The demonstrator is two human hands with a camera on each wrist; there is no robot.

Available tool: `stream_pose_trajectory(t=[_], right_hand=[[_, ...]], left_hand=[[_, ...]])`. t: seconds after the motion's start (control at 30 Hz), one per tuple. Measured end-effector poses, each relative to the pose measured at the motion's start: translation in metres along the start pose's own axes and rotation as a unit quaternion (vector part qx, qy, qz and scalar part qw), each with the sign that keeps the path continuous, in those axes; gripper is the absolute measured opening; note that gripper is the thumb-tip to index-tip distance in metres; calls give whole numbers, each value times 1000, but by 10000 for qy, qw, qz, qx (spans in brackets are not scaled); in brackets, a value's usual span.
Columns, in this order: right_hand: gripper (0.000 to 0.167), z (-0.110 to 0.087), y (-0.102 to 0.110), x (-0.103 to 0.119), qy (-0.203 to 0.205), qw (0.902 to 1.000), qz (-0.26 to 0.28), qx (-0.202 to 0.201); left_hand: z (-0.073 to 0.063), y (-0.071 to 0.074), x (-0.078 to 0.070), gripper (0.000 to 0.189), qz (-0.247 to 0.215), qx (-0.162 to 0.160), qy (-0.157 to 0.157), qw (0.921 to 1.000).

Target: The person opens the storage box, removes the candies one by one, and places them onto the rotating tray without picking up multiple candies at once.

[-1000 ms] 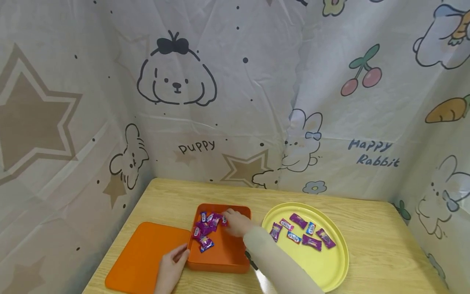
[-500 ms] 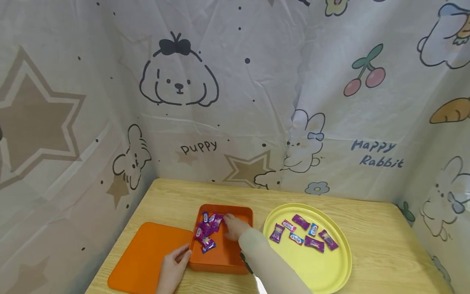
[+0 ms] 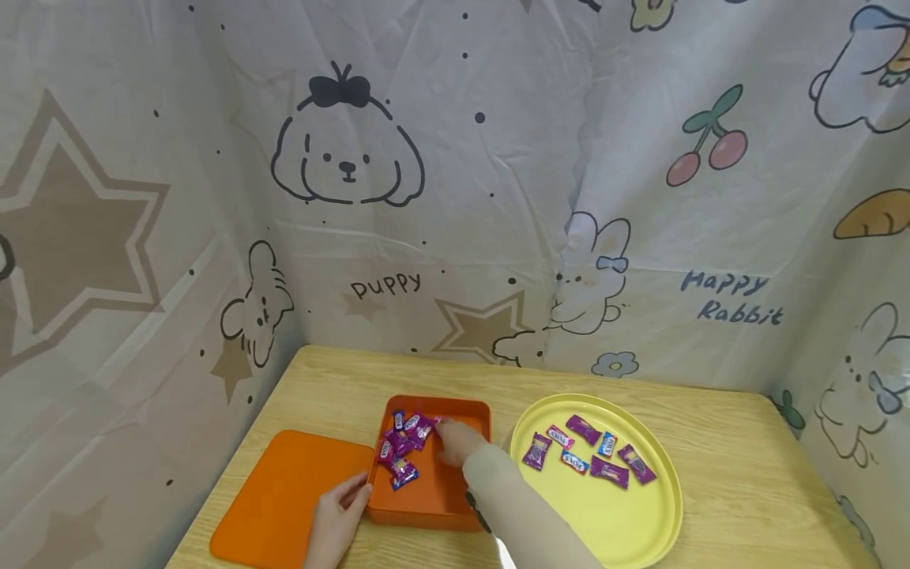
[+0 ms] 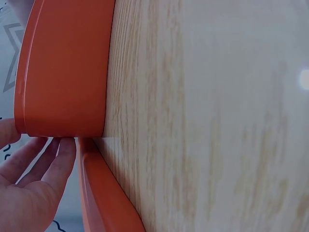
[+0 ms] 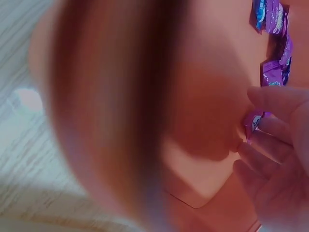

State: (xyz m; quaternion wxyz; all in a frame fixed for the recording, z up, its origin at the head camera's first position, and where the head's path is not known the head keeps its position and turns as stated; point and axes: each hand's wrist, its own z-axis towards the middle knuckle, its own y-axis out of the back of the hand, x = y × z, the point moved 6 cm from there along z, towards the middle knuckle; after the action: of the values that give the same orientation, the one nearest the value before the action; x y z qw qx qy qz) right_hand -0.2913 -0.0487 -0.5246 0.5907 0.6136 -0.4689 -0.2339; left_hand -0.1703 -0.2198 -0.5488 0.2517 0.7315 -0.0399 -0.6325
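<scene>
An orange-red box (image 3: 444,518) holds several wrapped candies (image 3: 403,441), mostly purple, gathered along its left side. My right hand (image 3: 458,442) reaches in from the right, its fingertips down at the right edge of that group. In the right wrist view, the thumb and fingers of this hand (image 5: 285,140) pinch a small purple-pink candy (image 5: 252,124), partly hidden by them. My left hand (image 3: 337,514) rests against the box's left wall; in the left wrist view its straight fingertips touch the wall (image 4: 65,96), with one digit up at the rim.
An orange lid (image 3: 284,490) lies flat on the wooden table left of the box. To the right stands a round yellow tray (image 3: 604,525) with several purple, pink and blue candies spread on it. A patterned cloth (image 3: 455,237) hangs behind the table.
My right hand has shifted slightly left inside the box, bringing the candy at its fingertips closer to the group. The left hand stays at the box wall. The head view has shifted slightly.
</scene>
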Motion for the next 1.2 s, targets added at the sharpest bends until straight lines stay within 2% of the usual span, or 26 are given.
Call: stream_pose_trajectory(t=[0.13, 0.43, 0.83, 1.03, 1.2], right_hand=[[16, 2, 2, 0, 261, 9982, -316, -441], [6, 4, 1, -2, 288, 9922, -759, -949], [5, 1, 3, -2, 140, 9939, -813, -736], [4, -1, 4, -2, 234, 9934, -823, -762], [4, -3, 8, -4, 138, 9936, -771, -820]], left_hand=[[0, 0, -1, 35, -3, -20, -20, 10000], [1, -1, -1, 34, -59, 3, -17, 10000], [0, 0, 0, 36, -47, -22, -37, 10000], [0, 0, -1, 36, -42, -8, -44, 10000], [0, 0, -1, 35, -37, -31, -73, 10000]])
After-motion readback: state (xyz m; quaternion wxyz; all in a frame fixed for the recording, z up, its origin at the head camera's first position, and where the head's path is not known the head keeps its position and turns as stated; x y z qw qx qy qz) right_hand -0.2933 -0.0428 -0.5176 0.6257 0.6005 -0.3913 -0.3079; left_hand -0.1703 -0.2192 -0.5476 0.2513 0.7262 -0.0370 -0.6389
